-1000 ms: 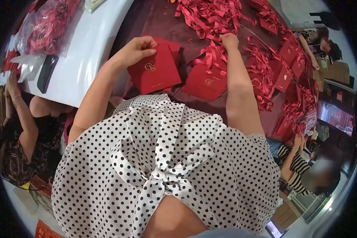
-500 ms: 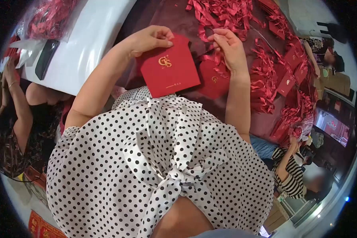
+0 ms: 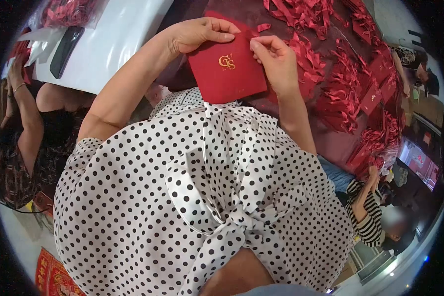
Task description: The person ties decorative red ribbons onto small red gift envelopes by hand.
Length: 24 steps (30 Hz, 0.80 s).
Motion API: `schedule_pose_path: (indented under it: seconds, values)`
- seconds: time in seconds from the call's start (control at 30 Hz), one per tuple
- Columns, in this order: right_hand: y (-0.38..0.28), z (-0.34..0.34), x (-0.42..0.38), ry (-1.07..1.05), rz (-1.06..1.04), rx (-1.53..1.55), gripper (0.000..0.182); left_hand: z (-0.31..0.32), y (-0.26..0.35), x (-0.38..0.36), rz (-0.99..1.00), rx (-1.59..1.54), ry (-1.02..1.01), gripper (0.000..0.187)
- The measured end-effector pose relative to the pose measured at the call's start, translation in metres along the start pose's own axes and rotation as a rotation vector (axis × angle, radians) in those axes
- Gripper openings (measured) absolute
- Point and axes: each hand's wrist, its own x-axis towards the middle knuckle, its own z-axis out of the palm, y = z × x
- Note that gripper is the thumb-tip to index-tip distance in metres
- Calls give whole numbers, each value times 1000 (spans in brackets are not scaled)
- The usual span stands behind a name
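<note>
Glossy white table (image 3: 111, 47), pale floor (image 3: 392, 16)

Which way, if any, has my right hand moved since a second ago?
Yes, your right hand moved left against the red ribbon pile, from its near edge to the held red card.

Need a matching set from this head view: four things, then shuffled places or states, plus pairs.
Things:
1. dark oblong object
2. red card
3. polka-dot blouse
4. striped shirt

Places or states:
A. knotted at the front
B. far right of the view
C. on the white surface
D. pinched at its top by the left hand's fingers

Pairs: 1-C, 2-D, 3-A, 4-B
</note>
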Motion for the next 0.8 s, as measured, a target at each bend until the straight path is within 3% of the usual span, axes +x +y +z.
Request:
schedule_pose_path:
  seconds: [0.13,0.3,0.8]
  values:
    - [-4,-2,-5,5,21,149,14,-3,-4,4,-6,9,-46,19]
    - [-10,1,-13,29,-21,109,13,1,2,0,40,75,-146,15]
    - [-16,8,-22,57,-102,35,11,17,5,-7,40,64,-70,10]
